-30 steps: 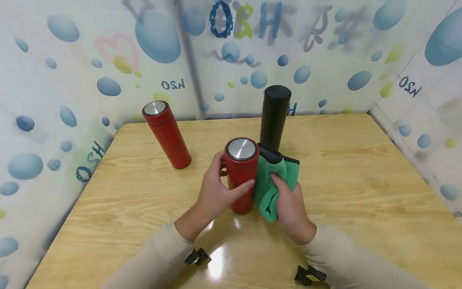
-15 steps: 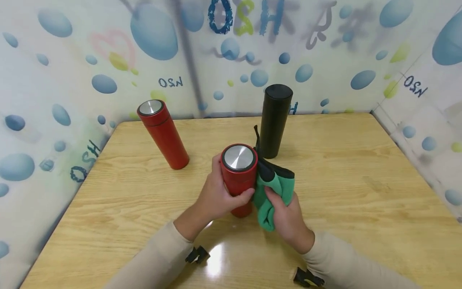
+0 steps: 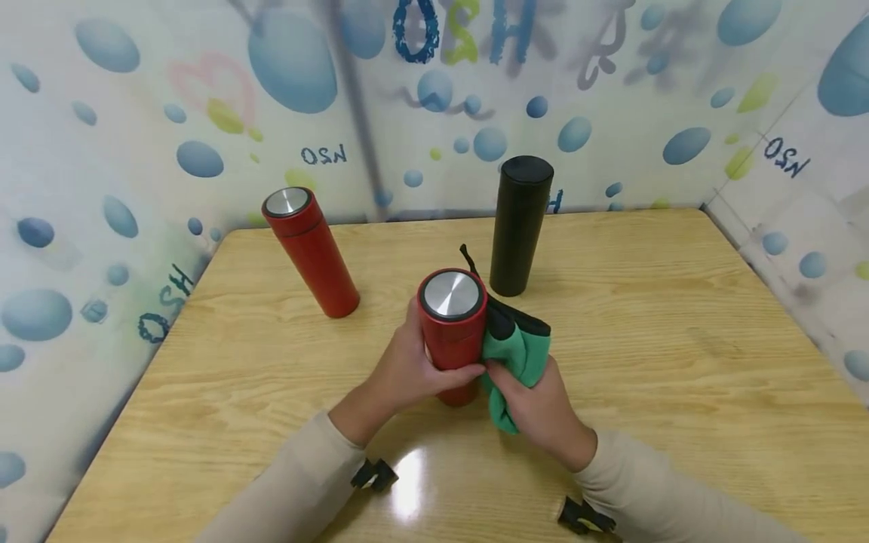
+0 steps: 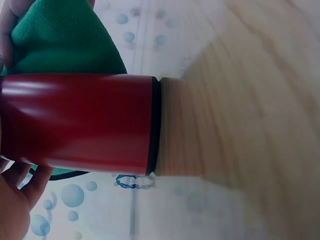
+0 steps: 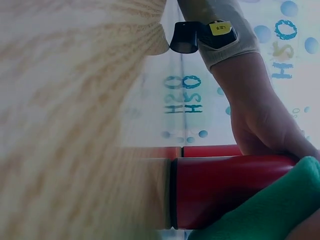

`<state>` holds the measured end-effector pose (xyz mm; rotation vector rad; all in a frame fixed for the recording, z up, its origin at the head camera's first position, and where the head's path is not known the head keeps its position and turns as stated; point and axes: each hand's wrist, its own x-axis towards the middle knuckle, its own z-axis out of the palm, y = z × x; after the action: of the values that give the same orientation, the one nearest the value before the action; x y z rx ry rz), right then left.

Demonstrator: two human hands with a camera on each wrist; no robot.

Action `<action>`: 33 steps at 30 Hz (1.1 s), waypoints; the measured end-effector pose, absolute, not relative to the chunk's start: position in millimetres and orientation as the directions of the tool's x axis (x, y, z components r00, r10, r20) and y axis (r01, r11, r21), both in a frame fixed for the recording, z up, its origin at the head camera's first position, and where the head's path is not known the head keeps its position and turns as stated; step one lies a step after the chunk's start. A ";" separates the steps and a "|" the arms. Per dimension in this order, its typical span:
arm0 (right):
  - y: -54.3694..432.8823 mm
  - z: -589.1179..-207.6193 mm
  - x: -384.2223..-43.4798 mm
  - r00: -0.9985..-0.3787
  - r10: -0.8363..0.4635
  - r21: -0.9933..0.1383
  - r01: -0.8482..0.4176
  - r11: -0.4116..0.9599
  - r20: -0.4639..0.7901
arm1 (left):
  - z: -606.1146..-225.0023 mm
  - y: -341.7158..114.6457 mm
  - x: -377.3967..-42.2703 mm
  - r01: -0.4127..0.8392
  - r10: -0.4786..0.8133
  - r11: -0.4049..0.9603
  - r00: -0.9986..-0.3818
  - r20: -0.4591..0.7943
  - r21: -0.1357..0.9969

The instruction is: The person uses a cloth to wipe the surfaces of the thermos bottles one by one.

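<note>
well in from the back edge of the table (image 3: 679,339), your left hand (image 3: 399,371) grips the nearer red flask (image 3: 453,347) upright, seemingly to steady it while your right hand (image 3: 548,413) clutches the green cloth (image 3: 521,358) against its side, likely for wiping.

You wear long, plain sleeves in pale beige: the left sleeve (image 3: 292,483) and the right sleeve (image 3: 672,494) both reach the wrist, and soft creases run across the right one near its end. Your left hand (image 3: 410,362) and right hand (image 3: 543,407) are bare. At each wrist you carry a small, blocky black device, a left device (image 3: 375,475) and a right device (image 3: 584,517). On your left one, a dark barrel (image 5: 184,39) adjoins a squared housing bearing a yellow label (image 5: 221,28), its dark lettering blurred.
</note>
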<state>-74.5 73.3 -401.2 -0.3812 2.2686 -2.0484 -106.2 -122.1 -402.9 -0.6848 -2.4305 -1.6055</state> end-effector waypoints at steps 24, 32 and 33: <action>75.9 -402.3 -71.6 -0.985 -0.076 -0.988 -0.153 -0.036 0.155 | -404.4 -120.2 -109.4 0.423 0.302 0.267 -0.890 0.341 0.866; 76.4 -404.1 -71.4 -0.978 -0.043 -0.977 -0.200 -0.077 0.203 | -403.0 -119.8 -109.3 0.425 0.302 0.268 -0.889 0.344 0.865; 76.2 -404.6 -71.1 -0.979 -0.040 -0.977 -0.198 -0.076 0.202 | -403.7 -120.0 -108.9 0.424 0.301 0.270 -0.890 0.342 0.865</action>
<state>-71.1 76.2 -404.6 -0.2867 2.2049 -2.3703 -108.9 -120.0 -403.7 -0.6921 -2.4141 -1.6992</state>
